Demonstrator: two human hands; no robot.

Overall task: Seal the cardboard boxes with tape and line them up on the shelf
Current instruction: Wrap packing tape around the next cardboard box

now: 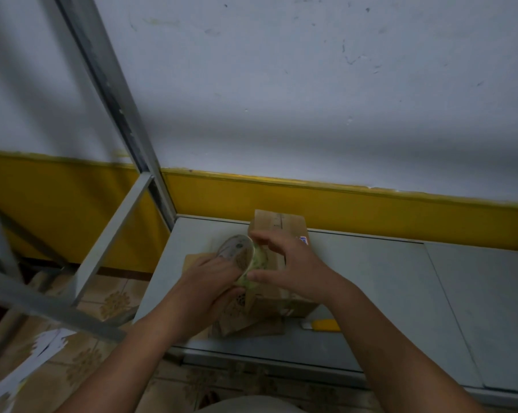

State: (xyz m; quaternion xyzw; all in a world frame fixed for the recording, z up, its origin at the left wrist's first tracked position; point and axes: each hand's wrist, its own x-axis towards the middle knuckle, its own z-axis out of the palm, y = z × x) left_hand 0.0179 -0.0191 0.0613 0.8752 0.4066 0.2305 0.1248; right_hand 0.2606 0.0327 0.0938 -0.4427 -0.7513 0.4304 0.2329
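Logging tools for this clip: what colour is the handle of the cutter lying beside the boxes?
Yellow: the cutter, head view.

Your left grip (210, 281) and your right grip (284, 263) were both bare, plain from fingertips to wrists. Your left forearm (138, 347) and your right forearm (385, 338) were bare as well, long and lean, uncovered all the way from the wrists to where they ran out of view at the bottom edge. Between them, at the very bottom, you showed a rounded patch of pale greyish-beige cloth (245, 406), some part of your clothing, though too little was in view to tell which garment.
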